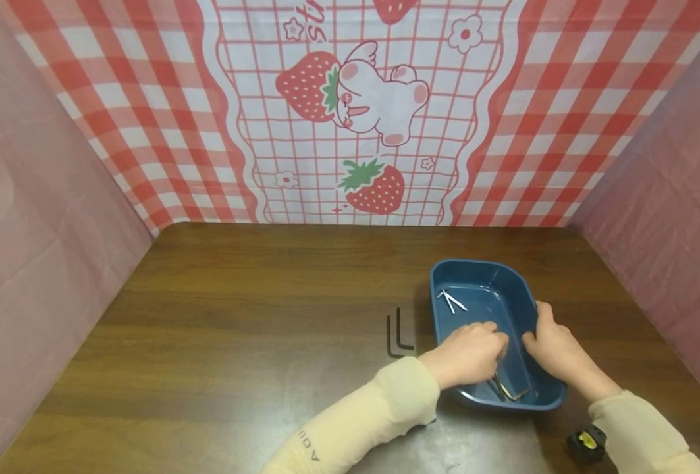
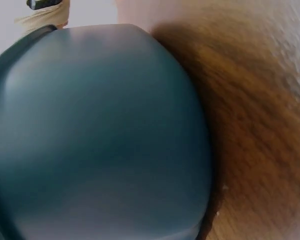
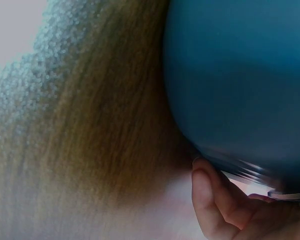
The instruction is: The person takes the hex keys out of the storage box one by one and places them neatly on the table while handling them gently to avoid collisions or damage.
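A deep blue plastic tray (image 1: 483,264) stands at the right of the table, its outer wall filling much of both wrist views. My right hand (image 1: 557,345) grips its right rim, thumb inside and fingers outside. My left hand (image 1: 471,353) reaches over the left rim into the tray, fingers curled downward. Just beneath it, brassy L-shaped hex keys (image 1: 512,395) lie at the tray's near end, partly covered by the hand. I cannot tell whether the left fingers pinch one. A few thin silver metal pieces (image 1: 452,301) lie crossed in the far left corner.
Two black hex keys (image 1: 390,339) lie side by side on the brown wooden table (image 1: 237,329), left of the tray. A black and yellow tape measure (image 1: 587,444) sits near my right sleeve. A checked strawberry cloth (image 1: 361,131) hangs behind the table.
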{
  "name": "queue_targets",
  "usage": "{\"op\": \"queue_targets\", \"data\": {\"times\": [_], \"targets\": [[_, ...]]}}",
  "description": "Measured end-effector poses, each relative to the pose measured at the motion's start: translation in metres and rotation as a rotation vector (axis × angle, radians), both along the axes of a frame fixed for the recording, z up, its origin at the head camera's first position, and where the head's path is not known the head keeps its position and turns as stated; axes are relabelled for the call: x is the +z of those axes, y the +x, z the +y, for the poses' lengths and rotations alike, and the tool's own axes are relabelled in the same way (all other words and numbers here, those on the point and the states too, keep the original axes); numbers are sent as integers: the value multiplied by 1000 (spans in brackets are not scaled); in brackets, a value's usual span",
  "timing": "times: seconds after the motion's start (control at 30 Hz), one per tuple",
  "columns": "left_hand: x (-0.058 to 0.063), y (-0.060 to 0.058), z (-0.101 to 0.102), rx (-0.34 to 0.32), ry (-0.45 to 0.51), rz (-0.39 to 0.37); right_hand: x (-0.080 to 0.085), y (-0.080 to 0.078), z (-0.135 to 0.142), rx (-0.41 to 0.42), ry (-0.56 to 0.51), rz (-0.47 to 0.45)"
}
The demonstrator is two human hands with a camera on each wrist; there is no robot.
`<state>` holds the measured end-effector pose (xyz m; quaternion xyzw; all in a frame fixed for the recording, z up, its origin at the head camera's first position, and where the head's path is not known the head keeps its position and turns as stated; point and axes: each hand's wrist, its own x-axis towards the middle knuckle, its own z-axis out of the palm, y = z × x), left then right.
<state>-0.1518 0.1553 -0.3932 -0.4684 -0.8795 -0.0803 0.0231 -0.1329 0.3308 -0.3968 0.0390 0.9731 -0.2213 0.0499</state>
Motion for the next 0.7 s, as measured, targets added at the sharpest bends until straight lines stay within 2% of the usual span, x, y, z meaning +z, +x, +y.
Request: {"op": "queue_targets", "data": {"times": [0.1, 0.37, 0.57, 0.7], "targets": [[2, -1, -1, -12, 43, -41, 0, 0, 0, 1, -2, 3], [10, -5, -15, -26, 262, -281, -1, 0, 1, 10, 2, 20], [18, -7, -25, -48, 349, -313, -1, -1, 1, 2, 12, 20], [24, -7, -32, -72, 388, -300, -1, 0, 1, 2, 11, 23]]}}
